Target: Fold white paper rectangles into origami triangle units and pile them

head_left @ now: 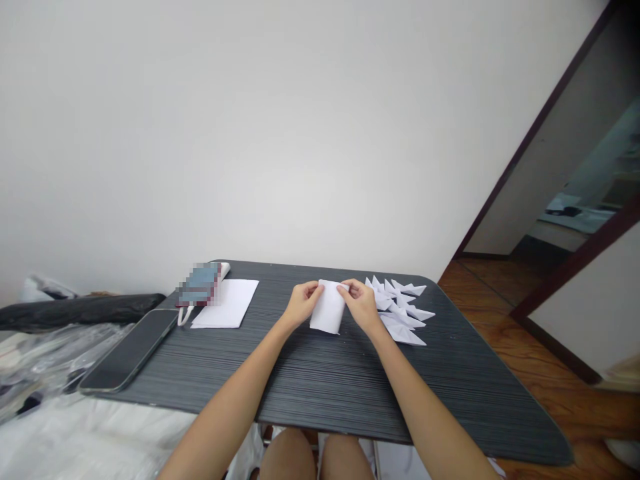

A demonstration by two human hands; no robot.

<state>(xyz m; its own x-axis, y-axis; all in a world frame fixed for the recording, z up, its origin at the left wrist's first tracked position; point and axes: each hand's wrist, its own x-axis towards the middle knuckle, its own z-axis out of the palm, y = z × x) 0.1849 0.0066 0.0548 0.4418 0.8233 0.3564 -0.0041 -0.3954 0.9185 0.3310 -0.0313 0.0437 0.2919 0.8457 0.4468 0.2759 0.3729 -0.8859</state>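
Note:
A small folded sheet of white paper (329, 310) is held between my two hands over the middle of the dark table. My left hand (304, 301) pinches its upper left corner, thumb on top. At the upper right corner, my right hand (361, 303) grips it the same way, with the fingers partly hidden behind. Just right of my right hand lies a cluster of folded white paper boats (403, 320) with pointed ends. A stack of flat white paper (235, 303) rests on the table to the left.
A phone-like device (200, 283), its screen blurred out, overlaps the paper stack, with a white cable (185, 315) beside it. A dark smartphone (133, 350) lies along the left edge of the table (350, 393). Plastic-wrapped items (75, 353) sit left of the table.

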